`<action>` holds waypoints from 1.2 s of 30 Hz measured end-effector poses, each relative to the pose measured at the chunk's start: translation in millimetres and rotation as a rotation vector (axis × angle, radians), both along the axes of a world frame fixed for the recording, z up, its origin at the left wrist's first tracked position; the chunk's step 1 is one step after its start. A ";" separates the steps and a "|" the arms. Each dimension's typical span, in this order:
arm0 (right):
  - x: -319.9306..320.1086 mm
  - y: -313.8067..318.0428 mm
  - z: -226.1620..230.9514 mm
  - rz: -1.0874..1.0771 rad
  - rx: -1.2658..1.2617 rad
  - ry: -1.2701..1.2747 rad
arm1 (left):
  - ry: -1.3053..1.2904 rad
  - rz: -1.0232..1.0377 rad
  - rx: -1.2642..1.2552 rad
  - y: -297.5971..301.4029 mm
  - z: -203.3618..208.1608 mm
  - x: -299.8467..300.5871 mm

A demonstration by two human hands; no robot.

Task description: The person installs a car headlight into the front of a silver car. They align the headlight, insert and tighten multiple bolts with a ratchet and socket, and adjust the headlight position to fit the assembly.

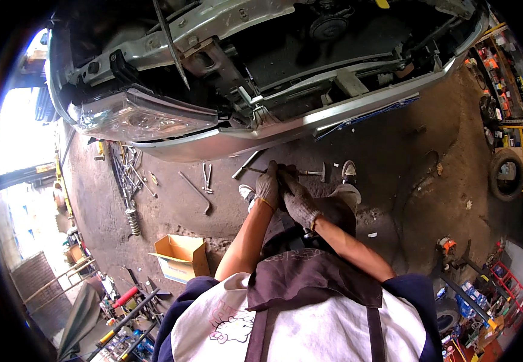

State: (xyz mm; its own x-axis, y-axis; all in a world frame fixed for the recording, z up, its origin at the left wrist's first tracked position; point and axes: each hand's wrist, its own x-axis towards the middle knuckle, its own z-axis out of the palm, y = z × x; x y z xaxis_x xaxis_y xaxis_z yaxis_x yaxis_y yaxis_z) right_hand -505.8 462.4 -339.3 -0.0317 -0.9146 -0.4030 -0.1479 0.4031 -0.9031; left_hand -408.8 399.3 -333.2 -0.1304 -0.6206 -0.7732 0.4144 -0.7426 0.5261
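Observation:
Both hands wear pale work gloves and meet in front of my body, below the car's front end. My left hand [267, 187] is closed, its fingers pointing toward the car. Beside it, my right hand [300, 204] is closed too, with its fingertips against a dark patch between the hands. What they hold there is too dark and small to name. A thin rod shows just left of my left hand. To the right, a hammer [323, 172] appears with its handle running toward my hands; I cannot tell whether it is held or lies on the floor.
The silver car's bumper [261, 135] and headlight [144, 114] span the far side. Several wrenches [207, 178], a bent bar [196, 194] and a coil spring [132, 222] lie on the floor at left. An open cardboard box [180, 256] stands near left; a tyre [507, 175] is at right.

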 end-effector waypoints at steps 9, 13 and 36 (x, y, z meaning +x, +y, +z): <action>-13.7 -4.4 -19.4 -0.182 0.162 -0.045 | -0.451 -0.645 0.013 -5.5 -73.3 12.2; -39.6 -6.5 -0.2 -0.306 0.260 -0.161 | -0.477 -0.909 -0.056 -13.6 -118.7 20.3; 27.7 -177.5 138.8 -0.115 -0.547 0.258 | -1.292 -1.113 -1.601 -194.3 94.7 73.9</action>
State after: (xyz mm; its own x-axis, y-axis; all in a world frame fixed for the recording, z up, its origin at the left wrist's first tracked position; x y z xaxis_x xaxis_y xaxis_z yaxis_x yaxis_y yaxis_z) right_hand -478.2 284.9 -200.5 -0.1768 -0.9715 0.1578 -0.3726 -0.0824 -0.9243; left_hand -334.9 205.1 -238.5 -0.7426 -0.6536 0.1462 -0.6073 0.7491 0.2647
